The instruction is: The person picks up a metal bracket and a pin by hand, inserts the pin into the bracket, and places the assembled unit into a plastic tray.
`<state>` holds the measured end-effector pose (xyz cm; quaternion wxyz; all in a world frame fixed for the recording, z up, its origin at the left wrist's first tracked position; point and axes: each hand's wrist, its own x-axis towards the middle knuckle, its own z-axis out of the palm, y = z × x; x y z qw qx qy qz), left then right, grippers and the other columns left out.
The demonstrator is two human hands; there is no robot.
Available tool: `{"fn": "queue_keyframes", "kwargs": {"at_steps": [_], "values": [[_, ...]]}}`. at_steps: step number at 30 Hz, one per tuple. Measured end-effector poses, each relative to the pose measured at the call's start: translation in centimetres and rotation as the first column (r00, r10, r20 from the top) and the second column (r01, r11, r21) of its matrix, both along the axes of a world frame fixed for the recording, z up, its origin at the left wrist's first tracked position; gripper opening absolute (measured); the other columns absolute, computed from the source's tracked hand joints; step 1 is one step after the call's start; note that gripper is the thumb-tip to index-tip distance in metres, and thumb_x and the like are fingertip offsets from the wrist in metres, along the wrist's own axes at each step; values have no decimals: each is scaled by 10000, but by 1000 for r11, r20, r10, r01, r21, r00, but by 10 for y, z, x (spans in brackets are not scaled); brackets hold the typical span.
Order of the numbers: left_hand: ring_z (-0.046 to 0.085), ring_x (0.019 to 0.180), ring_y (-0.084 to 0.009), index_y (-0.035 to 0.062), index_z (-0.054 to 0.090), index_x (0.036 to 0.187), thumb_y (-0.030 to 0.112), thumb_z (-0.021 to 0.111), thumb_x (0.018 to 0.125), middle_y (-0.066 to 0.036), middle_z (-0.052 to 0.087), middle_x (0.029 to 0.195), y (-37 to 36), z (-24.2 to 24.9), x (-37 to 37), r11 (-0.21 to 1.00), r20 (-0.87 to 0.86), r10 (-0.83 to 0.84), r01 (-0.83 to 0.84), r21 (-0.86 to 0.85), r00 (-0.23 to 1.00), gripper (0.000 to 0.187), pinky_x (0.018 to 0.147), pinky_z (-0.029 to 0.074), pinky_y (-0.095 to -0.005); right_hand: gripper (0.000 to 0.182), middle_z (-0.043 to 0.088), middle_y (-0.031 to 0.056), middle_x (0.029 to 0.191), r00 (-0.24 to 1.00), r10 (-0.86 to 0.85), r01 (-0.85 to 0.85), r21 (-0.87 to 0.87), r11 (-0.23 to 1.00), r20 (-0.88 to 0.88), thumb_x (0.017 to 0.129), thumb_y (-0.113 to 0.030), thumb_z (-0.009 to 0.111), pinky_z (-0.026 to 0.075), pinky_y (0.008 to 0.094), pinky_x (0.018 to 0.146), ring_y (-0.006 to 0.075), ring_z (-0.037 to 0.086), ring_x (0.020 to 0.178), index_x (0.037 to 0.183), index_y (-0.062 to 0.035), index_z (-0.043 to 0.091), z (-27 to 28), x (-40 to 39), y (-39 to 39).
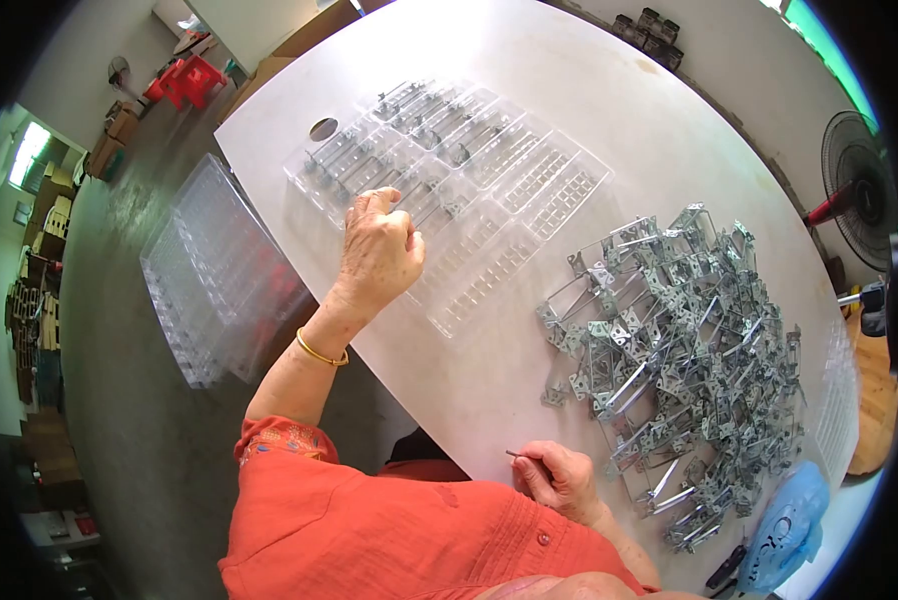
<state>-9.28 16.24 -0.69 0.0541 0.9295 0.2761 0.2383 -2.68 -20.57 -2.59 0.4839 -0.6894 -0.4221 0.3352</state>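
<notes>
My left hand [381,245] reaches over a clear plastic tray [579,205] with rows of slots. Its fingers are curled closed at the metal parts in the tray's left half; what they pinch, if anything, is hidden. Thin metal bracket assemblies [434,125] lie in the far and left compartments. Bare slots show in the near and right compartments. By the table's near edge, my right hand [559,475] is closed around a thin dark rod [515,454], whose tip pokes out to the left. The rest of the rod is hidden in the fist.
A big heap of metal brackets [689,370] covers the table's right side. Near it lie a blue plastic bag [784,525] and a dark-handled tool [726,567]. Stacked clear trays [209,270] stand left of the white table [469,400]. A black fan [854,190] is at right.
</notes>
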Motion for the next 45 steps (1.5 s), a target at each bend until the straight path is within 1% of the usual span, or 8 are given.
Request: {"fn": "queue_keyframes", "kwargs": {"at_steps": [11,16,22,23,25,31,40,45], "values": [[600,1165,-358,-19,726,817,91,688,874,-213,670,1206,-2,10,-5,998,-47,-1,3,55,999,130,1024,435,-466,107,706,120,849,1000,17,-17,14,1000,13,885,-34,750,526,347,600,281,682,690,965,-28,678,2,2,1],[628,1079,-354,-15,709,947,20,631,911,-167,688,1108,24,25,-10,993,109,-2,-11,120,994,93,950,487,-421,111,711,123,857,1000,12,-13,-11,1000,-22,884,-32,749,539,346,616,286,691,709,970,-24,679,3,3,-1],[620,1032,-324,31,765,1019,-43,605,828,-145,669,1013,49,17,-13,989,-25,-125,126,81,992,259,949,499,-417,115,714,129,868,1000,13,-14,-8,1000,-27,883,-31,750,543,348,627,288,697,725,974,-23,680,5,4,0],[620,1032,-324,31,765,1019,-43,605,828,-145,669,1013,50,17,-13,989,-25,-125,127,80,992,259,949,499,-417,115,714,129,868,1000,13,-13,-8,1000,-27,883,-31,750,543,348,627,288,697,725,974,-23,680,5,4,0],[618,1010,-322,54,770,1021,4,628,909,-139,656,979,52,18,-12,990,-125,-138,138,-9,983,188,904,496,-405,112,713,127,866,1000,12,-12,-8,1000,-6,885,-30,748,541,348,624,285,694,718,974,-22,680,6,4,0],[602,989,-308,66,767,980,61,699,884,-123,627,934,56,12,-11,988,-134,-153,154,-5,979,118,894,495,-408,104,706,126,854,1000,10,-10,17,1000,22,890,-28,743,536,350,619,283,685,708,970,-19,677,7,5,2],[606,973,-324,41,749,954,34,710,866,-134,624,940,55,9,-15,986,-77,-164,160,-50,983,97,893,492,-415,105,699,123,838,1000,16,-16,27,1000,16,892,-36,741,528,352,608,288,675,694,971,-26,673,5,5,1],[611,999,-335,44,736,1007,41,715,865,-148,637,976,53,11,-16,988,-81,-156,154,-27,984,143,917,492,-422,111,697,125,837,1000,17,-17,32,999,17,891,-35,742,527,351,608,284,677,697,975,-24,670,5,6,1]]}}
